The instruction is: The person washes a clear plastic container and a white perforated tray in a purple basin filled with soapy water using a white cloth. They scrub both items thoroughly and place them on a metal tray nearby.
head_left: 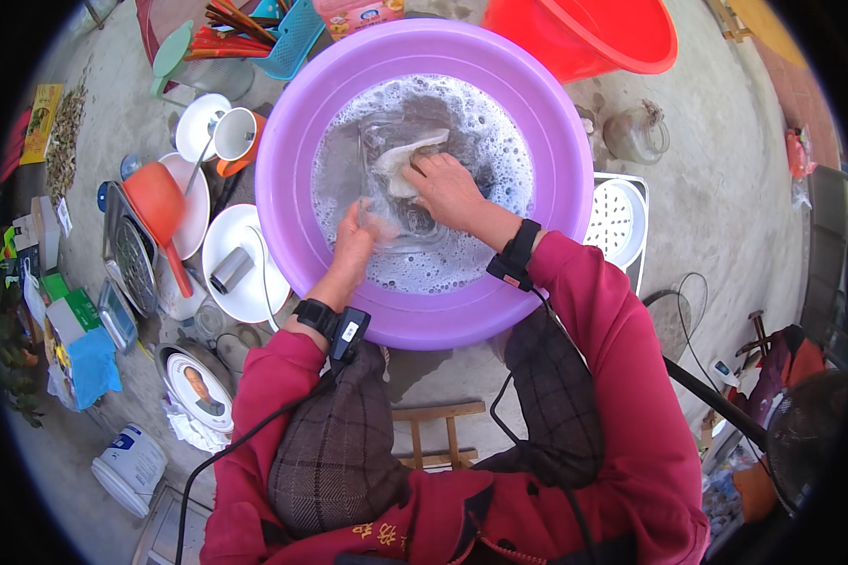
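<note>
In front of me stands a large purple plastic basin (424, 333) holding foamy water (498, 123). A clear rectangular container (418, 244) lies partly in the water. My left hand (353, 244) grips its near left edge, and the fingers there are slightly blurred. My right hand (449, 189) presses an off-white cloth or scrubbing pad (400, 164) against the inside of the container. Its fingertips are partly hidden by the pad. Each wrist wears a black strap with a small device and a cable.
Left of the basin are an orange dipper (155, 201), a white plate (244, 302) bearing a metal cylinder (232, 270), and an orange mug (246, 131). A red tub (615, 39), a glass jar (632, 138) and a white perforated dish (611, 222) stand rightward. Chopsticks fill a blue basket (293, 46).
</note>
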Available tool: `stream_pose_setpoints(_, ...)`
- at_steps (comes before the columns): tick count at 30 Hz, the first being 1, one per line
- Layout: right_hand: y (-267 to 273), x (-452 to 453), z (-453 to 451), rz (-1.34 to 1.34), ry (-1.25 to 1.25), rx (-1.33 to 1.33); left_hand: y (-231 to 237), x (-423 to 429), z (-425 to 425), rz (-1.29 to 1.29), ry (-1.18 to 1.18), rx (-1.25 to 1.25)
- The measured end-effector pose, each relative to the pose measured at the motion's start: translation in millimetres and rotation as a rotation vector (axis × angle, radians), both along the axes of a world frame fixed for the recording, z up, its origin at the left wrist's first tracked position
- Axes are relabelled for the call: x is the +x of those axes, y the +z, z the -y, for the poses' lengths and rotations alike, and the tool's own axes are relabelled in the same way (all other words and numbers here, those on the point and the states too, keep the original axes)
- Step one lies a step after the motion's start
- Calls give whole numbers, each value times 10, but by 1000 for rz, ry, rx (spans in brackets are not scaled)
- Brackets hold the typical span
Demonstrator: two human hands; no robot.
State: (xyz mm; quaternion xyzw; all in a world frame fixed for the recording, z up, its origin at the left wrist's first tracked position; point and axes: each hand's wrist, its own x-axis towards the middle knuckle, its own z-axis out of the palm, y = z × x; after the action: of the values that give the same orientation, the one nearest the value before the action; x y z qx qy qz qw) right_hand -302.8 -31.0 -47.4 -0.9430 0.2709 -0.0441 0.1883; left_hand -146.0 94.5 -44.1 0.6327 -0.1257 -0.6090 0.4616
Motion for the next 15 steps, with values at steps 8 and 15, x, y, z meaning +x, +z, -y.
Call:
stream_pose_setpoints(8, 15, 104, -184, 49, 164, 313, -15, 68, -3, -35, -50, 49)
stream_pose_setpoints(15, 84, 58, -71, -83, 44, 329, -33, 20, -32, -105, -111, 51)
